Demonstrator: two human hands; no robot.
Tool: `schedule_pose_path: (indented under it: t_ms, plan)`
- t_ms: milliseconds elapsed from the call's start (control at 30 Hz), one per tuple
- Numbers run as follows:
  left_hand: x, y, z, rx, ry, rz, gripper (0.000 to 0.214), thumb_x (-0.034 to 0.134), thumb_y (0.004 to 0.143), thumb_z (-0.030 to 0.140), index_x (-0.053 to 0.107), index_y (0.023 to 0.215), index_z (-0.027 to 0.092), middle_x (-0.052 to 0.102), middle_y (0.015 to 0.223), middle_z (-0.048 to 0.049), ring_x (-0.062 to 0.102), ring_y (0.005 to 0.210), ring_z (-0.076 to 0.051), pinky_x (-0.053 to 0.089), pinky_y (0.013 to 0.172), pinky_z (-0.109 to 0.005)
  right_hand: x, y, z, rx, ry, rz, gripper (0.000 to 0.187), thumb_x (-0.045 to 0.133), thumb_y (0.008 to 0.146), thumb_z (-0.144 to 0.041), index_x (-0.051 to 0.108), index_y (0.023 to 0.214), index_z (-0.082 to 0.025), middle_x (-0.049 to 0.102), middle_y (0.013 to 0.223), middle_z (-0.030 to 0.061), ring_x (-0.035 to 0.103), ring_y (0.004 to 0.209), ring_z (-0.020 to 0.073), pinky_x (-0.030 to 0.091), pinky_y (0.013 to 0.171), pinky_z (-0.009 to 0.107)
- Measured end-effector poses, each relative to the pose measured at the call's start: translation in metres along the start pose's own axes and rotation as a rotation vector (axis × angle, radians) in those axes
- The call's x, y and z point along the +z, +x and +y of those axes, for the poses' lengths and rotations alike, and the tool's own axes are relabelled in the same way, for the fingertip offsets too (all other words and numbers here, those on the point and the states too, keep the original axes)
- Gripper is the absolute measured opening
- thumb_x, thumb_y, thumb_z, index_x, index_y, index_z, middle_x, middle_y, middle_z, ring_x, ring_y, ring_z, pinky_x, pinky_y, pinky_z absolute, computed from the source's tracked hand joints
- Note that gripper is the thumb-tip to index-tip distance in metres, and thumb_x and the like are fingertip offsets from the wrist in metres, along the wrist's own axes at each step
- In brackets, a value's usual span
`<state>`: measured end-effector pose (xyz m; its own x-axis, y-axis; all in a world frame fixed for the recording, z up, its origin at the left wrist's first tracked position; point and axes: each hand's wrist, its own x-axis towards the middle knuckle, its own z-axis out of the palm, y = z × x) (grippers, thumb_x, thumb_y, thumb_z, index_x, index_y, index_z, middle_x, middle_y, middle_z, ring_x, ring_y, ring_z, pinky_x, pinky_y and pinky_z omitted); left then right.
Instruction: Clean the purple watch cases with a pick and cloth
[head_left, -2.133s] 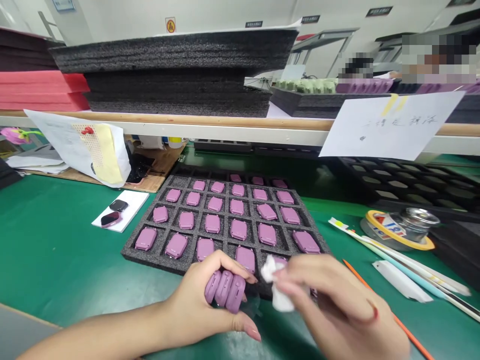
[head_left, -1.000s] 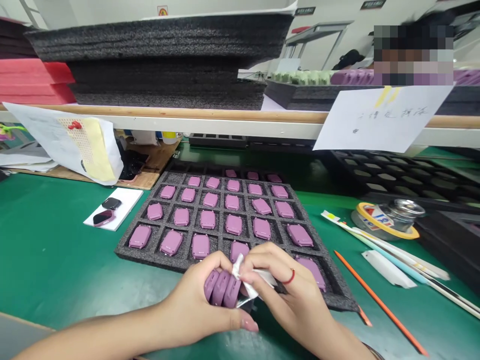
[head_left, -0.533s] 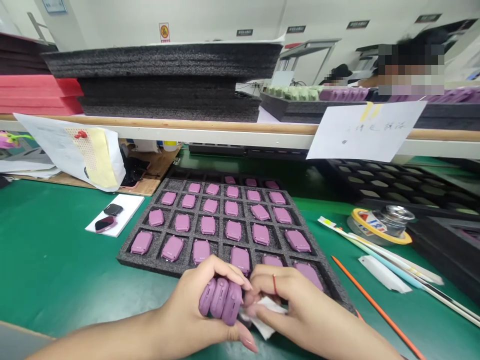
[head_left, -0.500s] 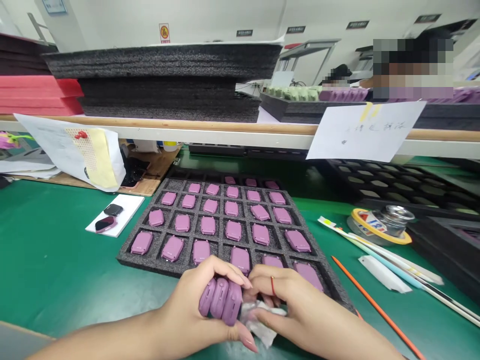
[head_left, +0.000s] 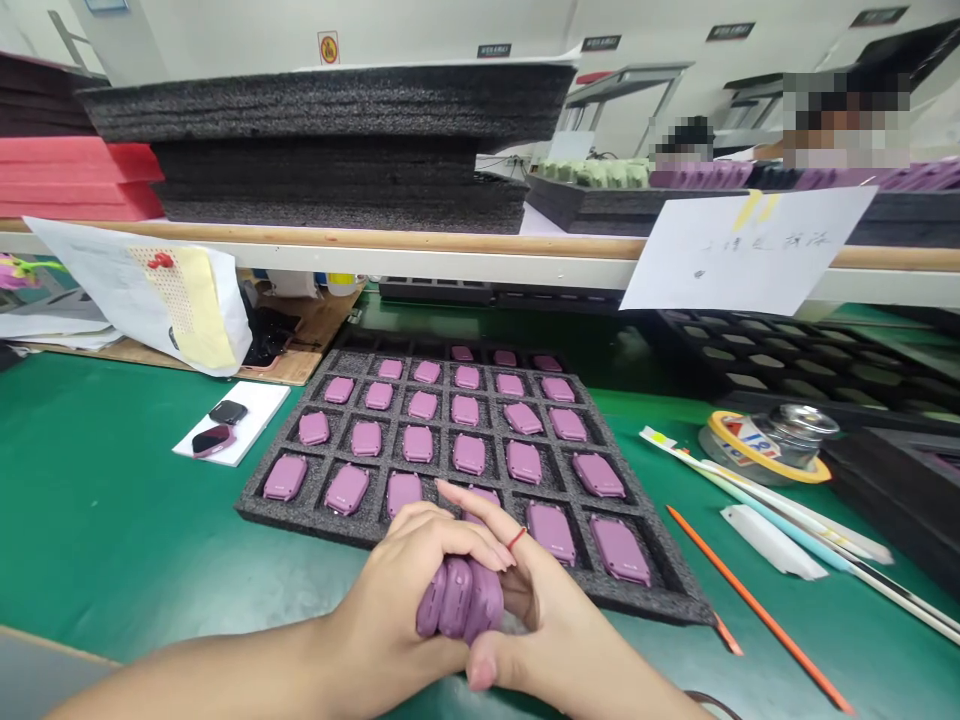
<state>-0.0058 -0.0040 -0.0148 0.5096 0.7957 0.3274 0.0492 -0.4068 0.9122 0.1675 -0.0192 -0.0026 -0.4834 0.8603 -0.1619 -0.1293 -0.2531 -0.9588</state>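
My left hand [head_left: 409,585] is closed round a stack of several purple watch cases [head_left: 454,598], held on edge side by side above the front of the table. My right hand [head_left: 544,610] cups the right end of this stack, its thumb in front and its index finger stretched over the left fingers. Only a pale trace of a crumpled white wipe [head_left: 514,624] shows in the right palm; the rest is hidden. Just beyond both hands lies a black foam tray [head_left: 315,520] with rows of purple watch cases [head_left: 469,453] in its compartments.
On the left, two watch pieces lie on a white pad [head_left: 244,445]. To the right are an orange stick [head_left: 757,605], brushes [head_left: 810,545], a white packet [head_left: 772,542] and a metal dispenser with a tape roll [head_left: 769,445]. A shelf edge [head_left: 435,250] carrying foam stacks [head_left: 337,105] crosses behind.
My right hand has moved in against the stack, and its index finger has straightened. The wipe, plainly visible before, is now mostly hidden. The stack has shifted slightly right.
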Motion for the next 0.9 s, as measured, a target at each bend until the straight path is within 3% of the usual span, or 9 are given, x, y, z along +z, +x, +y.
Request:
schedule_pose_path:
  t_ms: [167, 367, 500, 567, 633, 700, 767, 833, 900]
  plan:
    - [0.0, 0.001, -0.001, 0.086, 0.112, 0.025, 0.038, 0.08, 0.08, 0.041, 0.061, 0.111, 0.029, 0.068, 0.111, -0.0052, 0.058, 0.114, -0.027, 0.043, 0.104, -0.041, 0.001, 0.002, 0.005, -0.037, 0.027, 0.06, 0.109, 0.092, 0.056, -0.015, 0.033, 0.147, -0.027, 0.059, 0.143, 0.0132, 0.071, 0.113, 0.0248, 0.06, 0.094, 0.036]
    - [-0.001, -0.001, -0.002, 0.156, 0.118, -0.087, 0.045, 0.053, 0.095, 0.058, 0.053, 0.13, 0.029, 0.056, 0.135, -0.0115, 0.05, 0.132, -0.03, 0.042, 0.11, -0.044, -0.002, 0.005, 0.016, -0.17, -0.081, 0.141, 0.107, 0.093, 0.058, -0.017, 0.037, 0.148, -0.026, 0.069, 0.128, 0.0106, 0.073, 0.108, 0.0245, 0.062, 0.091, 0.035]
    - [0.001, -0.002, -0.004, 0.137, 0.208, -0.103, 0.066, 0.069, 0.091, 0.036, 0.034, 0.147, 0.036, 0.028, 0.157, -0.0125, 0.029, 0.149, -0.034, 0.032, 0.12, -0.051, -0.003, 0.005, 0.018, -0.353, -0.236, 0.199, 0.108, 0.095, 0.059, -0.023, 0.036, 0.15, -0.028, 0.067, 0.133, 0.0108, 0.072, 0.112, 0.0252, 0.062, 0.092, 0.033]
    - [0.002, -0.003, -0.004, 0.088, 0.203, -0.077, 0.09, 0.082, 0.079, 0.032, 0.026, 0.149, 0.04, 0.015, 0.162, -0.0121, 0.018, 0.153, -0.038, 0.026, 0.122, -0.057, -0.004, 0.004, 0.017, -0.443, -0.349, 0.223, 0.11, 0.094, 0.062, -0.024, 0.031, 0.153, -0.029, 0.074, 0.12, 0.0078, 0.074, 0.108, 0.0239, 0.062, 0.092, 0.033]
    - [0.003, -0.003, -0.003, -0.053, 0.082, -0.067, 0.116, 0.094, 0.063, 0.034, 0.019, 0.151, 0.042, 0.01, 0.165, -0.013, 0.011, 0.155, -0.041, 0.024, 0.122, -0.061, -0.005, 0.003, 0.015, -0.538, -0.467, 0.264, 0.112, 0.093, 0.065, -0.024, 0.027, 0.155, -0.029, 0.078, 0.107, 0.0039, 0.075, 0.103, 0.0226, 0.061, 0.094, 0.032]
    - [0.003, -0.001, 0.0, -0.266, -0.177, -0.089, 0.136, 0.099, 0.053, 0.034, 0.008, 0.154, 0.042, 0.015, 0.164, -0.0168, 0.022, 0.152, -0.042, 0.029, 0.119, -0.062, -0.007, 0.001, 0.014, -0.614, -0.562, 0.294, 0.109, 0.092, 0.067, -0.023, 0.029, 0.155, -0.03, 0.076, 0.114, 0.0056, 0.074, 0.107, 0.0229, 0.061, 0.095, 0.032]
    - [0.003, 0.003, 0.003, -0.452, -0.483, -0.118, 0.133, 0.097, 0.057, 0.035, 0.007, 0.155, 0.037, 0.036, 0.156, -0.021, 0.048, 0.139, -0.04, 0.04, 0.111, -0.061, -0.009, 0.0, 0.013, -0.657, -0.625, 0.294, 0.095, 0.089, 0.071, -0.021, 0.037, 0.15, -0.029, 0.068, 0.132, 0.0107, 0.073, 0.112, 0.0234, 0.062, 0.091, 0.028]
    - [0.001, 0.007, 0.005, -0.539, -0.679, -0.157, 0.106, 0.093, 0.064, 0.038, 0.032, 0.149, 0.026, 0.059, 0.135, -0.0194, 0.065, 0.119, -0.036, 0.048, 0.103, -0.057, -0.011, 0.0, 0.014, -0.671, -0.667, 0.276, 0.08, 0.083, 0.076, -0.017, 0.044, 0.145, -0.026, 0.064, 0.139, 0.0126, 0.072, 0.114, 0.0228, 0.064, 0.083, 0.022]
    - [0.0, 0.012, 0.007, -0.56, -0.745, -0.198, 0.071, 0.091, 0.069, 0.035, 0.058, 0.129, 0.019, 0.07, 0.117, -0.0143, 0.07, 0.11, -0.032, 0.05, 0.1, -0.051, -0.013, 0.0, 0.016, -0.666, -0.702, 0.271, 0.077, 0.076, 0.079, -0.012, 0.042, 0.147, -0.024, 0.069, 0.132, 0.0111, 0.069, 0.119, 0.0226, 0.064, 0.081, 0.02]
